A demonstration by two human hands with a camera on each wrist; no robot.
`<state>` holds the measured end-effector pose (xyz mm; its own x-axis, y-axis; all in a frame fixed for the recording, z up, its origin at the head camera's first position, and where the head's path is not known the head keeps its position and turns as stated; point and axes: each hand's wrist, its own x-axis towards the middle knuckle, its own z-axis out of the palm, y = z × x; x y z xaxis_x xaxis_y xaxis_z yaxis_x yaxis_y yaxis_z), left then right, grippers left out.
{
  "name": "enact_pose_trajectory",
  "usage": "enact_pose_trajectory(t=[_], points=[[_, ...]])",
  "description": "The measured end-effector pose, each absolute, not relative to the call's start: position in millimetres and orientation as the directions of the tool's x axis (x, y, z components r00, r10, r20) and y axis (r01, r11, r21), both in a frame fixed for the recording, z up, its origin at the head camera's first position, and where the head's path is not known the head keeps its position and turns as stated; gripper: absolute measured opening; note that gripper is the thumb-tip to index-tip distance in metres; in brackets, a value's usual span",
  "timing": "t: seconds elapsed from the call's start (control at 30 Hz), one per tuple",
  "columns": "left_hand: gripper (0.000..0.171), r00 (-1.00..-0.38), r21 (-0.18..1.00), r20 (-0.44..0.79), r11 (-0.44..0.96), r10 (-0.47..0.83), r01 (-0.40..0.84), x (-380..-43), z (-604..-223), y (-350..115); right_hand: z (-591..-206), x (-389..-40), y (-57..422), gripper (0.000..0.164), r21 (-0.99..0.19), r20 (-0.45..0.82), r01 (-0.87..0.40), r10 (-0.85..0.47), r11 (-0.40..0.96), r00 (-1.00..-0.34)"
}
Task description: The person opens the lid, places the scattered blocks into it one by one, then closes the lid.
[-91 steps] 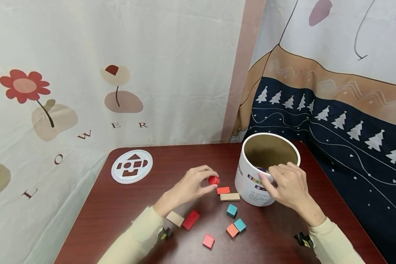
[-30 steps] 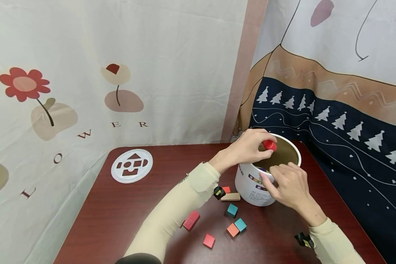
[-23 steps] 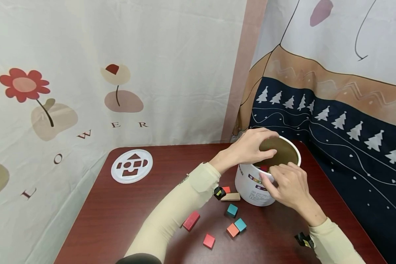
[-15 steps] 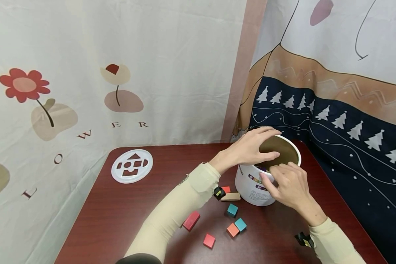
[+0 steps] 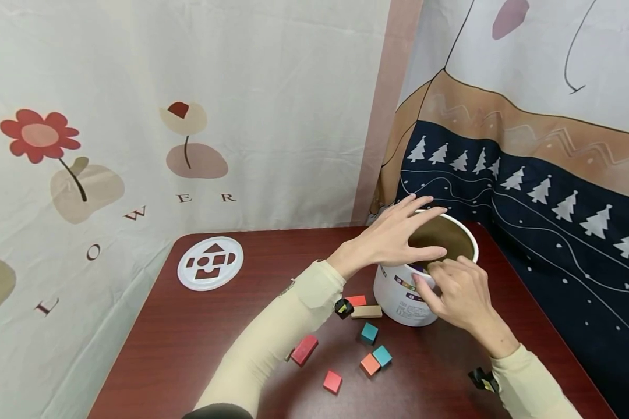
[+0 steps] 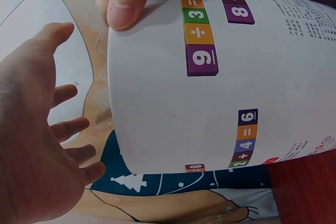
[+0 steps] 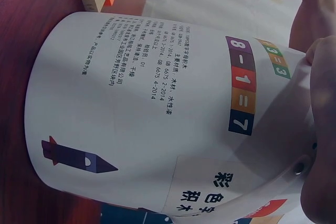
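In the head view my left hand (image 5: 390, 235) is over the left side of a white bucket's opening, fingers spread and nothing in them. The left wrist view likewise shows the left hand (image 6: 31, 129) apart from the rim, its palm bare. My right hand (image 5: 458, 291) grips the near right rim of the bucket (image 5: 403, 294), thumb outside and fingers curled over the edge. The bucket stands upright and carries printed sums and small text. Most of its inside is hidden by its wall and my hands.
On the brown table (image 5: 272, 256) lie a beige block (image 5: 366, 312), a red block (image 5: 356, 301), a long red block (image 5: 304, 350), teal cubes (image 5: 369, 333), an orange cube (image 5: 369, 365) and a pink-red cube (image 5: 332, 382). A white shape plate (image 5: 209, 281) lies back left.
My left hand carried a red cylinder from the table to above the bucket and let it drop inside. Its fingers have since spread wider. The right hand has kept its hold on the rim.
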<state>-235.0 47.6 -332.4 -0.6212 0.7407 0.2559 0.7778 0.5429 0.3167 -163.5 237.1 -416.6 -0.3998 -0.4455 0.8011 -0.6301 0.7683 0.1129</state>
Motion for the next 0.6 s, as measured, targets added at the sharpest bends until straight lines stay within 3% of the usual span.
enact_pose_trajectory(t=[0.43,0.6], points=[[0.077,-0.609,0.264,0.403,0.551,0.683,0.792,-224,-336,-3,-415,-165,237,0.049,0.108,0.789,-0.637,-0.455,0.763,-0.411],[0.078,-0.639,0.283,0.424,0.576,0.642,0.767,-219,-344,-36,-416,-163,239,0.049,0.095,0.783,-0.627,-0.447,0.773,-0.432]])
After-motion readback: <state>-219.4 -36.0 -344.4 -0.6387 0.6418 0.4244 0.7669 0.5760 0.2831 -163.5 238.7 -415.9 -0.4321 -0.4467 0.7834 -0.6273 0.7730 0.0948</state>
